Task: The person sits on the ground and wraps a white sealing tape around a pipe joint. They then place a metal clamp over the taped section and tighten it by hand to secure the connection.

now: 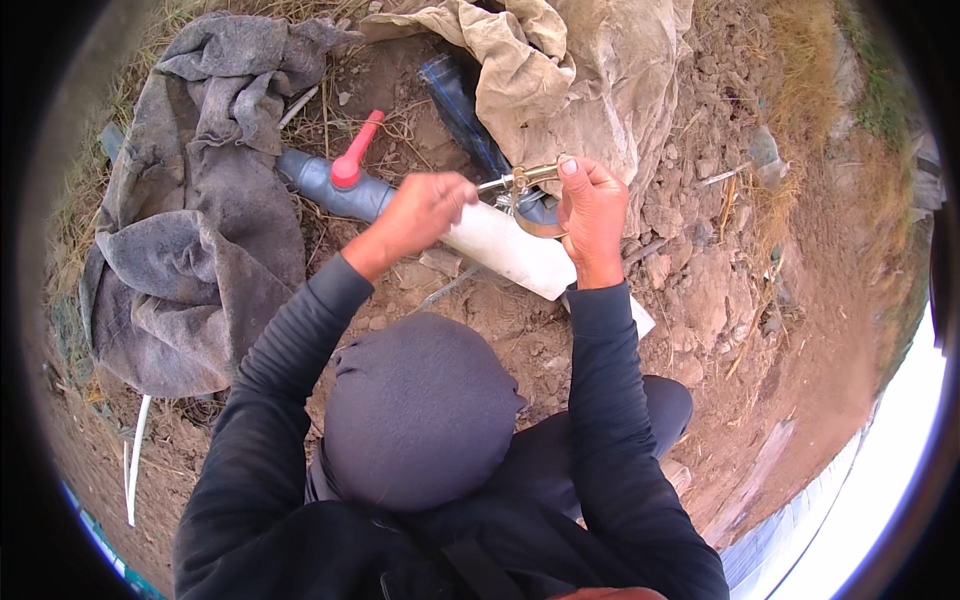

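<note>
My right hand (590,215) grips a metal band clamp (532,222) with a long threaded bolt, thumb on the bolt's right end. My left hand (425,212) is closed at the bolt's left end; what its fingertips hold is hard to make out. Under both hands lies a white plastic pipe (500,250) on the soil, beside a grey pipe (325,188) bearing a red-handled valve (349,168). Part of the grey pipe is hidden behind my left hand.
A crumpled grey cloth (190,260) lies left, a beige sheet (600,70) and dark blue tube (460,115) beyond my hands. Rubble and dry grass (805,70) are on the right. My bent knee (415,405) is between my arms; white sheeting (870,480) is at lower right.
</note>
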The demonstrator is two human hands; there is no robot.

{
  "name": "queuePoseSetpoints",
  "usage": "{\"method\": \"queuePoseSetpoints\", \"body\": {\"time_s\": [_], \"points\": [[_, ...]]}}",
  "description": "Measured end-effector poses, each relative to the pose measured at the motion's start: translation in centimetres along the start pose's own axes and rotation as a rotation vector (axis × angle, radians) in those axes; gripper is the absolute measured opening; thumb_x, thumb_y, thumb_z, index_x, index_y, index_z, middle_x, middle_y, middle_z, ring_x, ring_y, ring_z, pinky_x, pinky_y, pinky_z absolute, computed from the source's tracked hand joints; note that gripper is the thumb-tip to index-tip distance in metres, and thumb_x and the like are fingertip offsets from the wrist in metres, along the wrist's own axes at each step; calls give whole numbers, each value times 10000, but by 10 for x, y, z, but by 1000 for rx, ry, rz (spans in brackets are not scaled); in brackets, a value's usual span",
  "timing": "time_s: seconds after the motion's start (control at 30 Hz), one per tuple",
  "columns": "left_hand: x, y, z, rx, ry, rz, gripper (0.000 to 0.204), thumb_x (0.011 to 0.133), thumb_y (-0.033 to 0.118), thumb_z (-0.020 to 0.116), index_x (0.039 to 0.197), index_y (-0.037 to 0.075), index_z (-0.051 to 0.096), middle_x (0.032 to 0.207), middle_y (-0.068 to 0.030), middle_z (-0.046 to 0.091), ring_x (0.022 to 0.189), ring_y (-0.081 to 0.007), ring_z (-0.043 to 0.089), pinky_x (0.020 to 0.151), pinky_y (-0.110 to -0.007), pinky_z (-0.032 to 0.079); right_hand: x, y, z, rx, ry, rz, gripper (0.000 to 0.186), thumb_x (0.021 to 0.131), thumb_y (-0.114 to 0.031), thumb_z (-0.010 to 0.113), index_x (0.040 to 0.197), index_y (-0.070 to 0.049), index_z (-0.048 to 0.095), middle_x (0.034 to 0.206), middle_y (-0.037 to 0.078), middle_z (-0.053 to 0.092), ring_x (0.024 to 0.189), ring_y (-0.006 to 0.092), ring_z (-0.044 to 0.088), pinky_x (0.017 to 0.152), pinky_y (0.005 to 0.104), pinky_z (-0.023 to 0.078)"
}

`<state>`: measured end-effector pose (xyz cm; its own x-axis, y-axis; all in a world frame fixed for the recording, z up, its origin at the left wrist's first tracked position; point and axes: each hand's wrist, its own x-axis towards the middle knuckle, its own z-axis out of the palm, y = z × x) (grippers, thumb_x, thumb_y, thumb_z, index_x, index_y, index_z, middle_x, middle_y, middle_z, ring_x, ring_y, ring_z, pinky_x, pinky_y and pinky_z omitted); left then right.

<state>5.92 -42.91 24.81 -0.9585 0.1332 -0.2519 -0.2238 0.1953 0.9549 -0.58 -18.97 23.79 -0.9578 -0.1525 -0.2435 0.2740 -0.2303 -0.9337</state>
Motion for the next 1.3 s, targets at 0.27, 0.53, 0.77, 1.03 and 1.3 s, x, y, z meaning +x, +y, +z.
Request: {"method": "queuePoseSetpoints", "body": {"time_s": [0.27,0.53,0.77,1.03,1.3], "points": [[2,9,-6,-39,71,3,262,1065,219,600,944,11,703,722,-6,622,661,-73,601,607,-271,497,-2,4,2,73,3,-8,261,947,-239,830,985,5,746,689,-49,574,505,19,396,437,214,274],[9,-26,-23,-144,-4,107,287,1087,256,623,998,-7,696,699,11,610,582,-54,570,530,-219,459,2,3,2,-21,5,-20,406,992,-380,758,1038,21,716,571,-74,415,438,36,308,401,236,237],[-12,-60,28,-52,-292,117,357,1116,301,560,970,6,700,676,0,602,594,-76,571,551,-263,473,3,3,-11,157,52,58,434,1072,-357,588,1052,66,686,626,-38,434,449,52,342,397,249,277],[18,-28,-18,-207,-25,121,305,1100,259,586,983,6,710,695,13,624,602,-57,571,551,-236,455,14,22,-8,19,140,-58,370,1075,-338,617,920,-9,685,554,-64,413,403,48,314,370,257,227],[-5,-12,6,-150,-430,-81,306,1108,264,575,996,5,694,684,5,623,606,-77,588,580,-247,484,15,34,-12,-95,209,-2,372,1084,-357,615,926,-28,687,548,-80,388,403,45,307,368,256,218]]}}
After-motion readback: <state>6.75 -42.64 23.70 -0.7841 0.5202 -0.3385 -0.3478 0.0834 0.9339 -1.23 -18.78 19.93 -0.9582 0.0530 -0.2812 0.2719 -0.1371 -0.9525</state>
